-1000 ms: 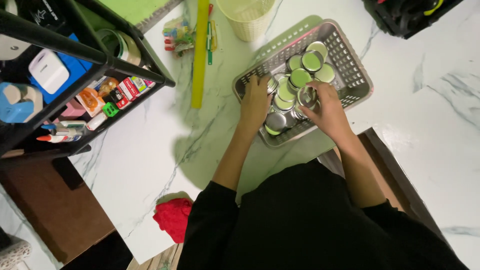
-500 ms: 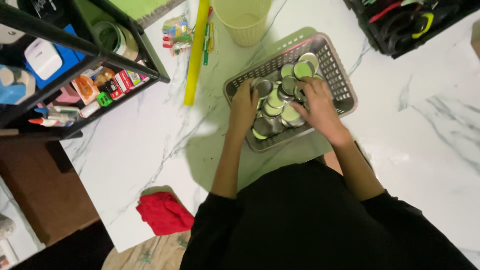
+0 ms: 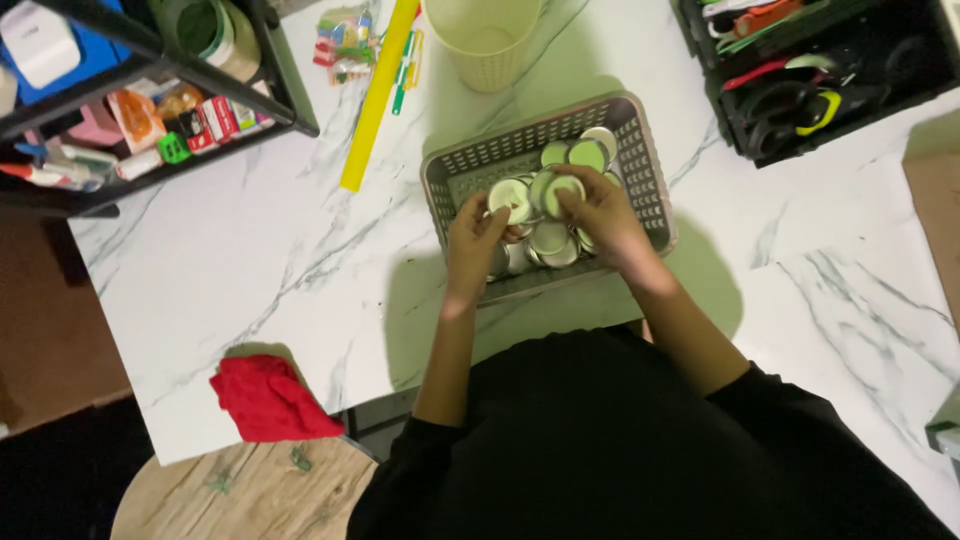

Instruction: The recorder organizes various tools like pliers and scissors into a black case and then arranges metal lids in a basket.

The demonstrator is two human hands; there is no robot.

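The small round metal discs with pale green faces point(image 3: 548, 212) lie heaped in the grey slotted plastic basket point(image 3: 650, 190), which sits on the white marbled tabletop point(image 3: 250, 260) right in front of me. My left hand point(image 3: 474, 243) is curled over the near left part of the heap, fingertips pinching one green-faced disc point(image 3: 510, 195) at its edge. My right hand point(image 3: 598, 218) is closed loosely over the middle of the pile, thumb and fingers gripping another disc point(image 3: 562, 190) tilted up on edge.

Both grips look shallow, on the rims only, so I judge either disc could slip and drop back among the others. The heap looks loose, so pulling one out may set its neighbours sliding.

Beyond the basket stands a pale yellow woven cup point(image 3: 483, 40), with a long yellow ruler point(image 3: 375, 100) lying slantwise just to its left. A black wire rack point(image 3: 150, 90) crammed with small supplies sits far left, a black tray of scissors and tools point(image 3: 820, 70) far right. A crumpled red cloth point(image 3: 270, 398) hangs over the table's near edge, above a round wooden stool point(image 3: 230, 495).
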